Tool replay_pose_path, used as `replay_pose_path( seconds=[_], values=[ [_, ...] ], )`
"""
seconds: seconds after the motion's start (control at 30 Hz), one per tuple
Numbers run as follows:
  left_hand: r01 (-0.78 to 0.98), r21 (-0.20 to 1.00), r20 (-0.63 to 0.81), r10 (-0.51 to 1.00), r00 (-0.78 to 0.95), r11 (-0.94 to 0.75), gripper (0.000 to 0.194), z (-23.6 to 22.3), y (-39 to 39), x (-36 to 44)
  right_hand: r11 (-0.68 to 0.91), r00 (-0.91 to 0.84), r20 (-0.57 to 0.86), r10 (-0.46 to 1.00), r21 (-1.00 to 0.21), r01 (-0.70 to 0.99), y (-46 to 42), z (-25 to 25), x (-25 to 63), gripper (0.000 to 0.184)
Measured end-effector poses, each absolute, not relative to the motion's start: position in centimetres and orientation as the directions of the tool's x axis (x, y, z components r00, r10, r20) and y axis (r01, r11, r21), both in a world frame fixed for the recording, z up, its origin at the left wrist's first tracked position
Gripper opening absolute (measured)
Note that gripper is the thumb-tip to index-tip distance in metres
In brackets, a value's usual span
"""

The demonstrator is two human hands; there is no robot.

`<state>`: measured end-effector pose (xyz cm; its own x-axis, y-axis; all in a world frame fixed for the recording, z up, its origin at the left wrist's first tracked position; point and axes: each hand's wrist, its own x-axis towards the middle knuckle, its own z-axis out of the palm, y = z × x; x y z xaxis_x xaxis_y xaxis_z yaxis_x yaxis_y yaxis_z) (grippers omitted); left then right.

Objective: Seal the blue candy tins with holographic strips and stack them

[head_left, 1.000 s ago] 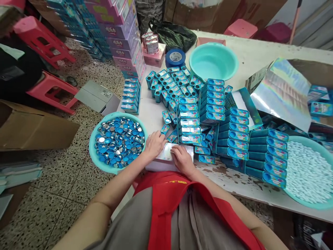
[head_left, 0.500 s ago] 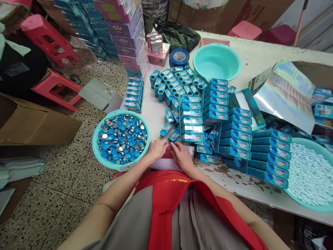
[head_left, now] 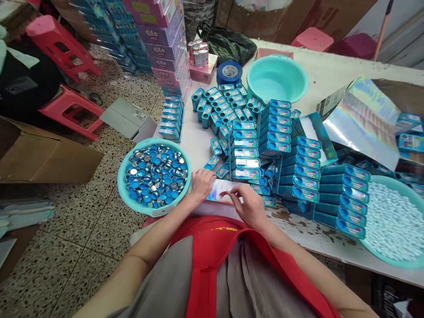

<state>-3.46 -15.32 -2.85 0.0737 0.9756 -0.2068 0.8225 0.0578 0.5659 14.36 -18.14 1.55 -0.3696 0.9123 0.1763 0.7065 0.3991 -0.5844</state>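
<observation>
Silvery iridescent panel (head_left: 217, 190) at near edge of white table (head_left: 196, 152), long axis left-right across body. Left hand (head_left: 202, 184) at panel's left end, fingers together, lightly bent; grip cannot be told. Right hand (head_left: 249, 204) over right part, fingertips reaching nearer panel's middle; thumb and forefinger nearly meeting, any hold between them unclear. Stacked blue cases (head_left: 245, 163) just beyond panel.
</observation>
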Motion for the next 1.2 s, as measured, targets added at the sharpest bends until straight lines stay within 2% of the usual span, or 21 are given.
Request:
replay_pose_path(
  seconds=[0.1, 0.17, 0.2, 0.3, 0.5, 0.67, 0.77, 0.87, 0.97, 1.07, 1.13, 1.2],
  values=[
    [0.536, 0.841, -0.175, 0.976, 0.132, 0.078, 0.031, -1.3, -15.3, -3.3, 0.267, -0.250, 0.134, 0.959, -0.725, 0.635, -17.0, 4.0, 14.8, 0.017],
    [0.355, 0.929, -0.211, 0.935, 0.286, 0.101, 0.032, -0.1, -15.1, -3.0, 0.207, -0.200, 0.105, 0.974, -0.772, 0.601, -16.2, 4.6, 15.0, 0.017],
    [0.321, 0.939, -0.232, 0.913, 0.335, 0.121, 0.028, 0.5, -14.9, -2.9, 0.184, -0.175, 0.098, 0.980, -0.785, 0.592, -15.8, 4.7, 15.0, 0.017],
    [0.376, 0.919, -0.247, 0.917, 0.313, 0.119, 0.024, 2.0, -13.2, -2.3, 0.118, -0.076, 0.090, 0.993, -0.792, 0.600, -14.0, 4.3, 14.9, 0.017],
    [0.503, 0.864, -0.113, 0.966, 0.234, -0.020, 0.019, 3.3, -5.3, -2.3, -0.007, 0.128, 0.093, 0.987, -0.785, 0.620, -6.3, 3.1, 14.7, 0.016],
    [0.524, 0.850, -0.061, 0.976, 0.210, -0.060, 0.017, 1.6, 0.3, -2.0, -0.062, 0.178, 0.099, 0.979, -0.689, 0.722, -0.6, 2.2, 14.3, 0.011],
    [0.538, 0.842, -0.059, 0.980, 0.189, -0.053, 0.013, -0.1, 1.2, -1.2, -0.084, 0.183, 0.093, 0.979, -0.631, 0.771, 0.5, 1.4, 14.0, 0.008],
    [0.565, 0.825, -0.078, 0.993, 0.091, 0.013, 0.012, -1.7, 0.7, -0.5, -0.090, 0.196, 0.106, 0.975, -0.619, 0.780, 0.9, 0.9, 14.2, 0.005],
    [0.596, 0.790, -0.135, 0.989, -0.060, 0.144, 0.018, -2.8, -0.7, 0.2, -0.105, 0.229, 0.109, 0.967, -0.649, 0.754, 0.9, 0.7, 14.6, 0.017],
    [0.525, 0.832, -0.119, 0.981, -0.150, 0.181, 0.031, -2.9, -2.7, 1.3, -0.088, 0.208, 0.120, 0.971, -0.628, 0.774, 0.7, 0.5, 14.7, 0.020],
    [0.503, 0.855, -0.091, 0.992, -0.089, 0.124, 0.048, -2.5, -3.8, 2.1, -0.083, 0.194, 0.125, 0.973, -0.594, 0.800, 0.6, 0.2, 14.5, 0.020],
    [0.538, 0.838, -0.130, 0.991, 0.037, 0.090, 0.061, -1.9, -4.6, 2.3, -0.101, 0.199, 0.112, 0.974, -0.572, 0.814, 0.7, -0.1, 14.3, 0.014]
  ],
)
